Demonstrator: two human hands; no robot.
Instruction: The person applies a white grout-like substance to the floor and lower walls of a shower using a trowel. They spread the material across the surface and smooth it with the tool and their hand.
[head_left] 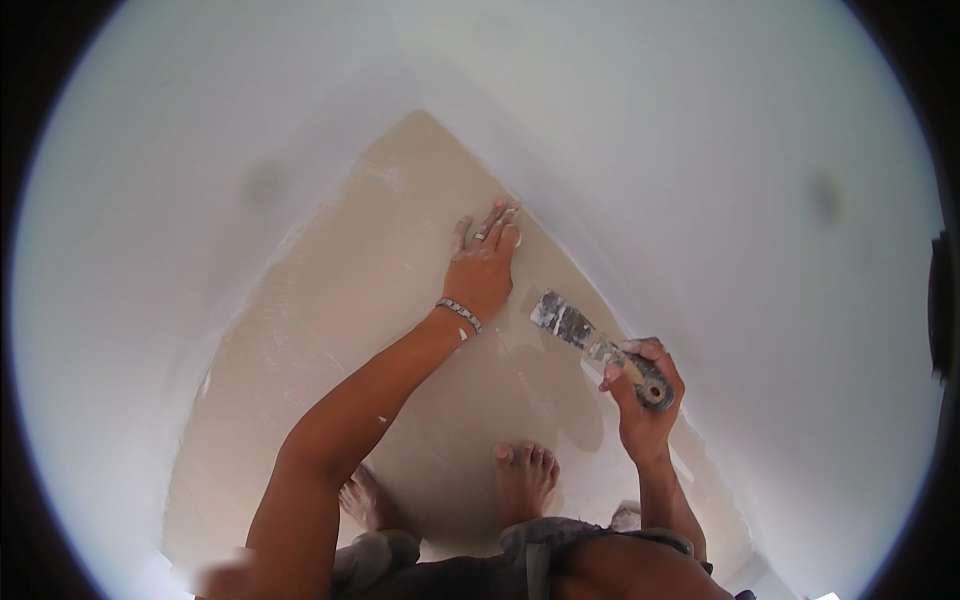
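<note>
My left hand (482, 268) reaches forward to the beige floor (330, 290), close to the foot of the right-hand wall. Its fingers are stretched out and dusted with white; a ring and a metal bracelet (460, 313) show on it. White residue shows by its fingertips. In my right hand (648, 400) is a putty knife (572, 325), gripped by its handle. The knife's blade points forward and left, smeared with white and grey. It appears to be held above the floor, near the right wall.
Two pale walls, one left (150, 260) and one right (720, 220), meet at a corner ahead. White smudges line the floor's edges. My bare feet (525, 482) are on the floor close behind my hands. A dark object (940, 305) shows at the far right rim.
</note>
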